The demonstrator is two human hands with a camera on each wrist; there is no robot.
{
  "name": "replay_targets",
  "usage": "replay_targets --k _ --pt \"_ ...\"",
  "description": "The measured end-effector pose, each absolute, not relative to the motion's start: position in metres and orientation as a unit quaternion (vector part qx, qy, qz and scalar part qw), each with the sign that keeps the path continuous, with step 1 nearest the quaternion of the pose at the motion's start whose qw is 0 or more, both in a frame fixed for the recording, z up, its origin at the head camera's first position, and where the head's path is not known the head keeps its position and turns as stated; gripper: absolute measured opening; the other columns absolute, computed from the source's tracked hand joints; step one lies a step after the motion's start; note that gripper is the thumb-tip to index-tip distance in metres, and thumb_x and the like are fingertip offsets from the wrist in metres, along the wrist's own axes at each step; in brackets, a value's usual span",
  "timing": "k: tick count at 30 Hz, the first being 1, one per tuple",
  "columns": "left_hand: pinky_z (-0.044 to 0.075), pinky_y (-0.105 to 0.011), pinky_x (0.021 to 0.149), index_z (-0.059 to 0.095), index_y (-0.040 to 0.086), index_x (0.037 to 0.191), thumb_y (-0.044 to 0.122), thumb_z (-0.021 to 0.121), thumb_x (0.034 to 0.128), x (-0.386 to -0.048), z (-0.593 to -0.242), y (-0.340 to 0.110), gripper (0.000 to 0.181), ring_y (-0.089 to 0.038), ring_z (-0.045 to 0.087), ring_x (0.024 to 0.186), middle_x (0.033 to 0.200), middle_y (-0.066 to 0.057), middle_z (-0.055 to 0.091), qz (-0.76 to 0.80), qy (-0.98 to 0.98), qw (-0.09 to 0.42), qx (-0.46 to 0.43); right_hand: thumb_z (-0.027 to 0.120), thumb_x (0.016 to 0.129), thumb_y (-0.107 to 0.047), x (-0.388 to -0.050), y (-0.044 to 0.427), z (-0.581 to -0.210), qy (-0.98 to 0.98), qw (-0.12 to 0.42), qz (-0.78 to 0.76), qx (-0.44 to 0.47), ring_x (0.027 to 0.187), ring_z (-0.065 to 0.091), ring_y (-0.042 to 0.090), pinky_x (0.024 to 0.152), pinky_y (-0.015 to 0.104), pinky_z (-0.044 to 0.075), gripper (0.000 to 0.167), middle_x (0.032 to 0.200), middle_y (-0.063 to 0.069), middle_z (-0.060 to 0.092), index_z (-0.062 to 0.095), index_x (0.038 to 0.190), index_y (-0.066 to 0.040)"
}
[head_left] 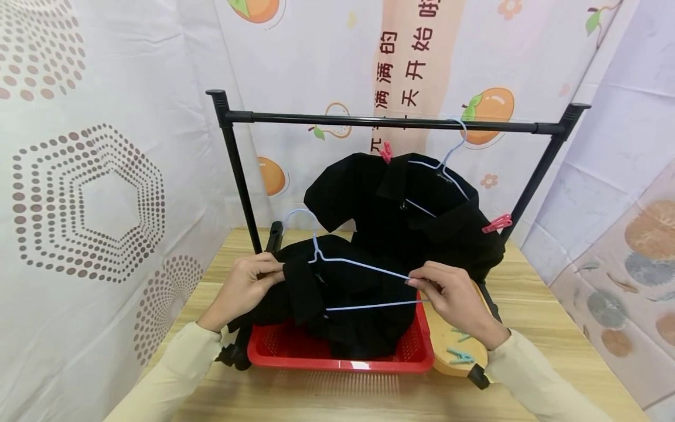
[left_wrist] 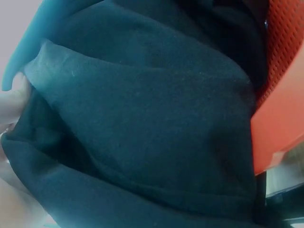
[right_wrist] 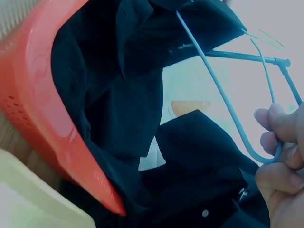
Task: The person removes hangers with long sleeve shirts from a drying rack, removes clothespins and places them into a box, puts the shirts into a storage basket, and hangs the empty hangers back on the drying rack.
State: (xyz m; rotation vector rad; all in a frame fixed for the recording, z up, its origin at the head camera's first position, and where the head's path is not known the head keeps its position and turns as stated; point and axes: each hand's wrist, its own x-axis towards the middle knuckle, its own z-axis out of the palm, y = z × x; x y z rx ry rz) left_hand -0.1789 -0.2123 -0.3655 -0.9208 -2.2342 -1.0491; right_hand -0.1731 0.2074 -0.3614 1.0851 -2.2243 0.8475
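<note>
A black collared shirt [head_left: 369,334] lies bunched in and over a red basket [head_left: 295,364]. My left hand [head_left: 248,290] pinches the shirt near its collar; in the left wrist view dark cloth [left_wrist: 156,123] covers most of that grip. A light blue hanger [head_left: 364,267] sits with its left end inside the shirt, hook pointing up. My right hand [head_left: 454,296] grips the hanger's right end, which stands outside the cloth. The right wrist view shows fingers [right_wrist: 280,128] curled round the hanger's bent corner.
Behind stands a black rack with a crossbar [head_left: 343,121]. Another black shirt [head_left: 437,240] hangs there on a blue hanger [head_left: 454,149], with pink clothespins [head_left: 497,223] on it. Right of the basket lies a yellow tray [head_left: 448,368] with teal clothespins [head_left: 460,356].
</note>
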Motion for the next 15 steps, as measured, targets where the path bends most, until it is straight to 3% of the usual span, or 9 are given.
replay_targets --k 15 --pt "0.038 -0.017 0.058 0.084 0.011 0.095 -0.011 0.08 0.0814 -0.179 -0.374 -0.221 0.027 -0.006 0.05 0.062 0.08 0.012 0.068 -0.382 -0.822 0.259 -0.334 0.077 0.082 0.015 -0.17 0.247 -0.36 -0.826 0.284 0.334 0.355 0.07 0.048 0.003 0.06 0.017 0.038 0.031 0.084 -0.012 0.062 0.076 0.096 -0.012"
